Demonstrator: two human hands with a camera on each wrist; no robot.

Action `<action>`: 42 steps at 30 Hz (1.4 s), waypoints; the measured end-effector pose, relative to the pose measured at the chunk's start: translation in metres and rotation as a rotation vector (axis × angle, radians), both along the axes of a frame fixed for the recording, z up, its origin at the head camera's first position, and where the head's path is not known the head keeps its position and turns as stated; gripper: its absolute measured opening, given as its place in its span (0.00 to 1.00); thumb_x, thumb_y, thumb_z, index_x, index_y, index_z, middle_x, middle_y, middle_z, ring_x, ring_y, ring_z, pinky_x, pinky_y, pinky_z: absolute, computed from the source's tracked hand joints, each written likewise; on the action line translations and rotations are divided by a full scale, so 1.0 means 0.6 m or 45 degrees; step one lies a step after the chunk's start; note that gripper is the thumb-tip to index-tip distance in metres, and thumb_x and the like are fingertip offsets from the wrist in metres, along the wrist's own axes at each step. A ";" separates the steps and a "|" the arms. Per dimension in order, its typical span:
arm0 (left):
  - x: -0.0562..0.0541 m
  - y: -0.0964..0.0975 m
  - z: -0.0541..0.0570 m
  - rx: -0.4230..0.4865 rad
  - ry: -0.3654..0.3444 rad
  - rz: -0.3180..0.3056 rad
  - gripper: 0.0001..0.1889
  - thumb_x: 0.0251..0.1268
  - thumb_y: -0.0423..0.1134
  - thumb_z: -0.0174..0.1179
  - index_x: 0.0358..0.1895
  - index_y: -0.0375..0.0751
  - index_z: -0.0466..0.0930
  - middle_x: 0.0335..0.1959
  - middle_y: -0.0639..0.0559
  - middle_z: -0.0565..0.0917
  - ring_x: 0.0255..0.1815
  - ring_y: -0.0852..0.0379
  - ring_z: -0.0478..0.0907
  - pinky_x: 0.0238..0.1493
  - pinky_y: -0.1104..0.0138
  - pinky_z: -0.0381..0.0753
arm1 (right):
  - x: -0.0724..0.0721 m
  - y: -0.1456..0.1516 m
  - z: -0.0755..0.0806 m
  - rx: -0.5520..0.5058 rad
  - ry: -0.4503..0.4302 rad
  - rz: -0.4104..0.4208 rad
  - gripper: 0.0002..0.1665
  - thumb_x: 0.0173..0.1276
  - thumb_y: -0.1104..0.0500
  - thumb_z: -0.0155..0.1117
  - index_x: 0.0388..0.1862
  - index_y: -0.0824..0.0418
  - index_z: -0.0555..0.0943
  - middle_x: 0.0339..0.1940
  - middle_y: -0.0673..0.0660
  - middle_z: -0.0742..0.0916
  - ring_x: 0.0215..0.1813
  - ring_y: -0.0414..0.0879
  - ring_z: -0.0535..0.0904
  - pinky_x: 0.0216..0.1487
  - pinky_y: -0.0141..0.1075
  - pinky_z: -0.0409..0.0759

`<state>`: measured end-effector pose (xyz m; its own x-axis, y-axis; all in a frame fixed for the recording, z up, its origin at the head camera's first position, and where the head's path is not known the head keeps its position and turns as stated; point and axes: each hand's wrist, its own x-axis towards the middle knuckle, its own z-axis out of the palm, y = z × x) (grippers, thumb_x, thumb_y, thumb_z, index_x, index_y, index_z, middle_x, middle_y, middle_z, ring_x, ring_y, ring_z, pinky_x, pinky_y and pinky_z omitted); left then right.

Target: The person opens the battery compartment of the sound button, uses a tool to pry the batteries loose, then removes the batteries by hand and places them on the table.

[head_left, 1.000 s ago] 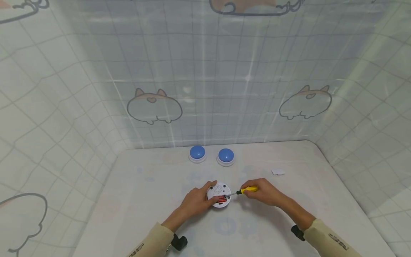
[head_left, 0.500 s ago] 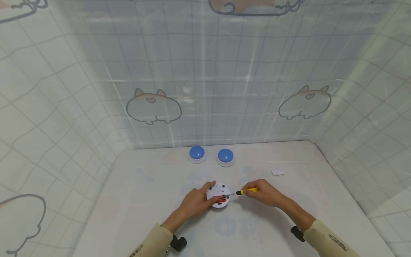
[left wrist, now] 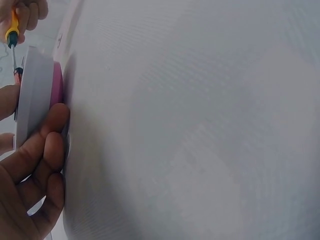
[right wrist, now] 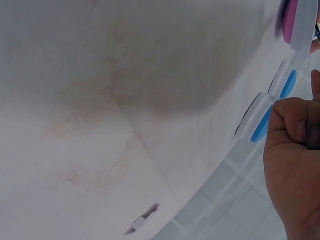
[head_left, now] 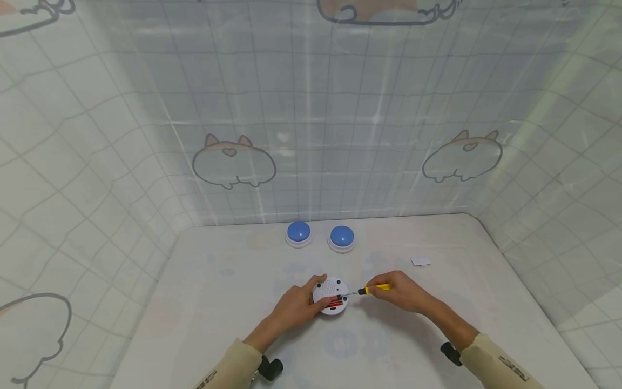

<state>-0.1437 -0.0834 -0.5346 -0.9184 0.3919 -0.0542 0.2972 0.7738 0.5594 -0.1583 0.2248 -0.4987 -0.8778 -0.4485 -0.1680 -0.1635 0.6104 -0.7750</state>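
Upside down on the table lies a round white push-button device, its pink underside visible in the left wrist view. My left hand grips its left side, thumb over the red batteries in the open compartment. My right hand pinches a screwdriver by its yellow handle. The metal shaft points left, and its tip meets the upper battery's right end. In the right wrist view, curled fingers of the right hand show, while the screwdriver's handle is hidden.
Two blue-topped round buttons, one at left and one at right, stand near the back edge of the table. A small white cover lies at right. Grid-patterned curtain walls enclose the back and sides.
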 end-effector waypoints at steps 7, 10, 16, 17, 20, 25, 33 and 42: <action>-0.001 0.000 0.002 0.004 -0.012 -0.013 0.33 0.70 0.63 0.58 0.74 0.58 0.66 0.18 0.62 0.73 0.22 0.62 0.67 0.25 0.67 0.66 | 0.000 -0.003 0.008 0.037 0.046 0.002 0.09 0.71 0.53 0.66 0.46 0.49 0.88 0.43 0.46 0.87 0.44 0.47 0.77 0.44 0.37 0.78; -0.001 0.002 0.004 0.005 -0.015 -0.019 0.33 0.70 0.63 0.57 0.74 0.58 0.66 0.18 0.62 0.74 0.22 0.63 0.68 0.26 0.67 0.67 | -0.001 -0.006 0.012 0.039 0.050 0.012 0.08 0.69 0.53 0.67 0.45 0.47 0.89 0.43 0.45 0.88 0.45 0.47 0.78 0.48 0.40 0.78; -0.001 0.002 0.002 0.014 -0.028 -0.021 0.33 0.71 0.62 0.57 0.75 0.56 0.65 0.18 0.61 0.74 0.21 0.63 0.68 0.26 0.67 0.68 | 0.000 -0.011 0.016 0.057 0.057 0.075 0.09 0.67 0.55 0.68 0.44 0.45 0.89 0.45 0.45 0.88 0.46 0.47 0.78 0.47 0.39 0.79; -0.001 0.002 0.002 0.017 -0.026 -0.024 0.33 0.71 0.62 0.57 0.75 0.56 0.65 0.18 0.61 0.74 0.21 0.63 0.67 0.26 0.67 0.67 | 0.000 -0.011 0.017 0.061 0.057 0.081 0.09 0.67 0.55 0.68 0.44 0.45 0.89 0.45 0.45 0.88 0.45 0.47 0.78 0.47 0.38 0.79; -0.002 0.002 0.001 0.023 -0.014 -0.031 0.33 0.71 0.62 0.57 0.74 0.55 0.66 0.17 0.61 0.74 0.20 0.64 0.67 0.25 0.68 0.67 | 0.001 -0.012 0.018 0.074 0.056 0.083 0.09 0.67 0.56 0.68 0.44 0.45 0.89 0.45 0.45 0.88 0.45 0.46 0.77 0.46 0.36 0.79; -0.002 0.005 0.003 0.025 -0.001 -0.025 0.34 0.71 0.64 0.55 0.74 0.54 0.67 0.16 0.61 0.72 0.19 0.64 0.66 0.24 0.68 0.66 | 0.003 -0.013 0.021 0.092 0.058 0.073 0.09 0.67 0.56 0.68 0.45 0.46 0.89 0.45 0.46 0.88 0.44 0.46 0.77 0.45 0.35 0.79; -0.002 0.009 0.003 -0.025 -0.004 0.016 0.35 0.67 0.64 0.60 0.73 0.56 0.67 0.15 0.61 0.72 0.20 0.62 0.68 0.26 0.65 0.66 | 0.004 -0.012 0.020 0.094 0.066 0.081 0.09 0.67 0.56 0.68 0.45 0.47 0.89 0.44 0.45 0.88 0.44 0.46 0.77 0.45 0.35 0.79; -0.002 0.012 0.004 -0.041 -0.036 0.029 0.36 0.66 0.63 0.61 0.74 0.56 0.67 0.16 0.60 0.74 0.23 0.60 0.68 0.28 0.64 0.66 | 0.007 -0.013 0.027 0.138 0.095 0.094 0.11 0.67 0.56 0.67 0.47 0.48 0.89 0.43 0.45 0.88 0.42 0.44 0.77 0.42 0.33 0.79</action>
